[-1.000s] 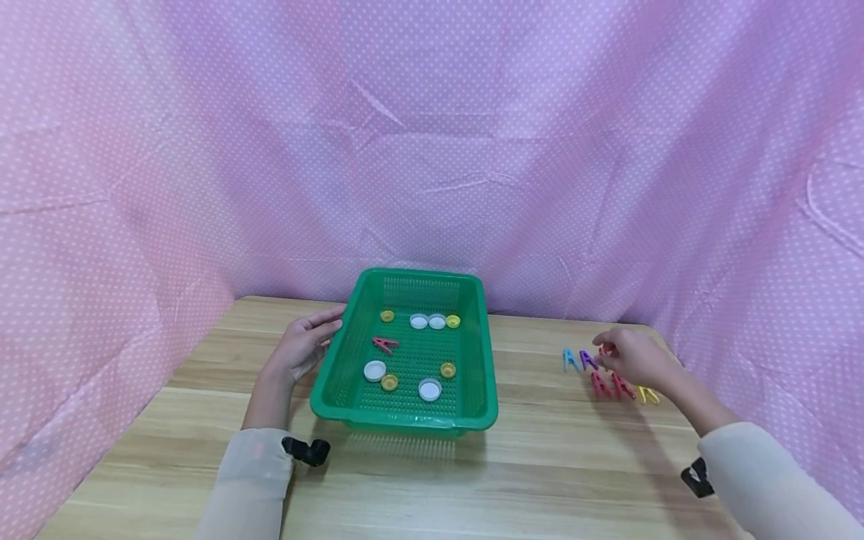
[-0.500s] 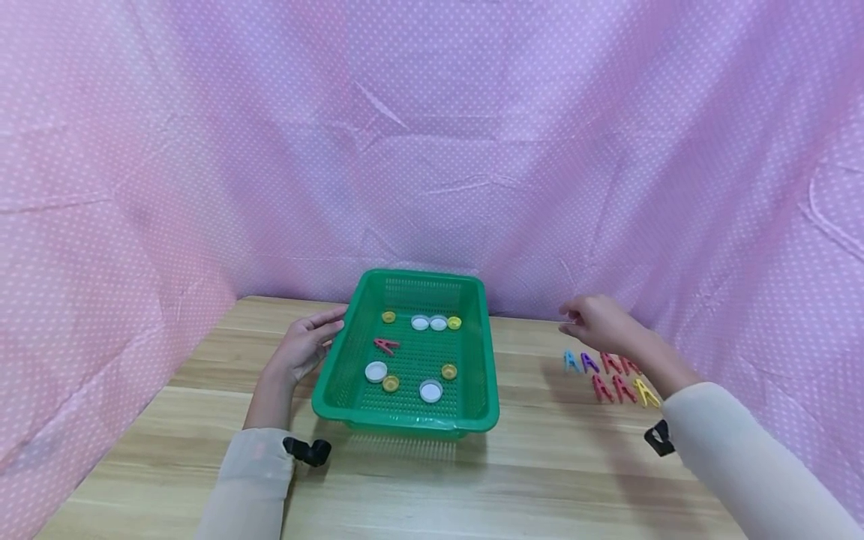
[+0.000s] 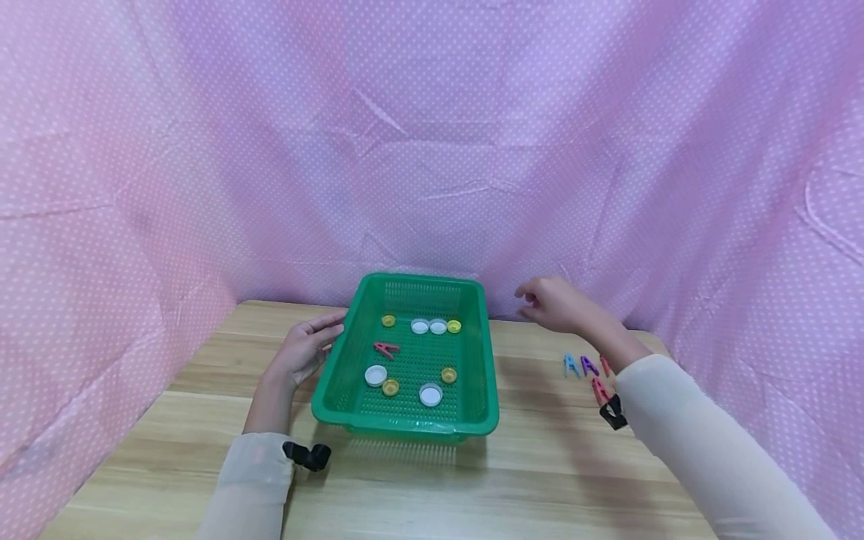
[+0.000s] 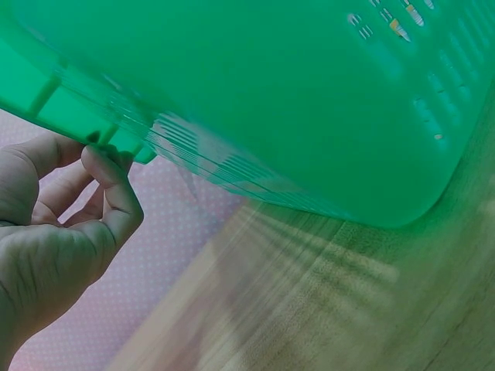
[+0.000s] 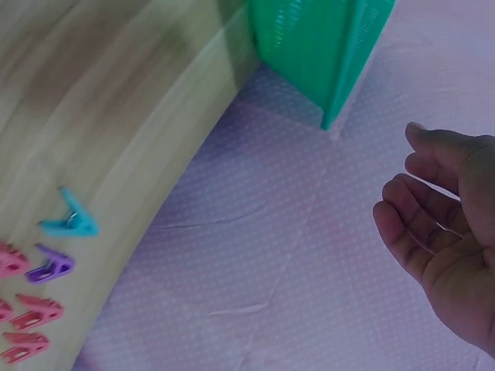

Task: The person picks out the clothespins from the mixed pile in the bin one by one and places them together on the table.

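A green plastic basket (image 3: 491, 352) stands on the table with several white and yellow bottle caps and one red clothespin (image 3: 386, 350) inside. My left hand (image 3: 305, 351) holds the basket's left rim; in the left wrist view its thumb and fingers pinch the rim's edge. To the right of the basket, my right hand (image 3: 555, 304) is in the air near the table's back edge. The right wrist view shows this hand (image 5: 452, 232) with loosely curled fingers and nothing in them. Behind it lie a blue clothespin (image 3: 571, 365), a purple clothespin (image 3: 589, 366) and several red ones, partly hidden by the right forearm.
The wooden table (image 3: 526, 480) ends at a pink polka-dotted cloth (image 3: 432, 150) that hangs behind it and at its sides. Each wrist wears a black camera mount, such as the one on the left sleeve (image 3: 307, 454).
My right hand has moved left and away from the clothespins, up to near the basket's right side. The left hand stays at the basket's rim, and the basket's contents look the same.
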The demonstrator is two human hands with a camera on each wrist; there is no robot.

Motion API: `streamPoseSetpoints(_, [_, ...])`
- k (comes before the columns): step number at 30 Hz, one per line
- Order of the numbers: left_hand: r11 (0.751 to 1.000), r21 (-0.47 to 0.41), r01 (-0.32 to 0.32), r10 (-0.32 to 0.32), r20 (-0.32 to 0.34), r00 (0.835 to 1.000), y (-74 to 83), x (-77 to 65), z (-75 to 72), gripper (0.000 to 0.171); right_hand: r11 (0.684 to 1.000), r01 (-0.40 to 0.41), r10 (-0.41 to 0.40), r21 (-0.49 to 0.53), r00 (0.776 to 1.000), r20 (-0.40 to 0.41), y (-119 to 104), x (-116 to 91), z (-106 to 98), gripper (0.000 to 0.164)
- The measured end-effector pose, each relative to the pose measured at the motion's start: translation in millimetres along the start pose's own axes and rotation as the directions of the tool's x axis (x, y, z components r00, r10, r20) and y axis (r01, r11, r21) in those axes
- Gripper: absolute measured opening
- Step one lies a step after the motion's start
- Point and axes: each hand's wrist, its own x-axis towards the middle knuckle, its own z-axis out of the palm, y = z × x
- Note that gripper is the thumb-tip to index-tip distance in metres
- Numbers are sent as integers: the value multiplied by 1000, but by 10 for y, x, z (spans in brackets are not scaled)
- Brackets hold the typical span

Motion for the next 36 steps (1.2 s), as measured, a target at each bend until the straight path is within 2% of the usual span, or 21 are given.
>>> streamPoseSetpoints(10, [1000,-2,1,-1,2,1000,10,16,32,47,1000,-20,20,-1,999,47,-215,282,-58,25])
streamPoseSetpoints(22, [1000,13,1,-1,-3,1000,6,26,25,46,1000,-8,8,5,999,52,-405,640,-41,28])
streamPoseSetpoints(29, [1000,22,-2,2,-2,1000,5,8,20,46,1000,-15,15,-3,996,88,-530,856,43,31])
streamPoseSetpoints(36, [1000,14,1,-1,-10,1000,9,-12,22,46,999,-9,5,34,994,109,-687,1036,200,32])
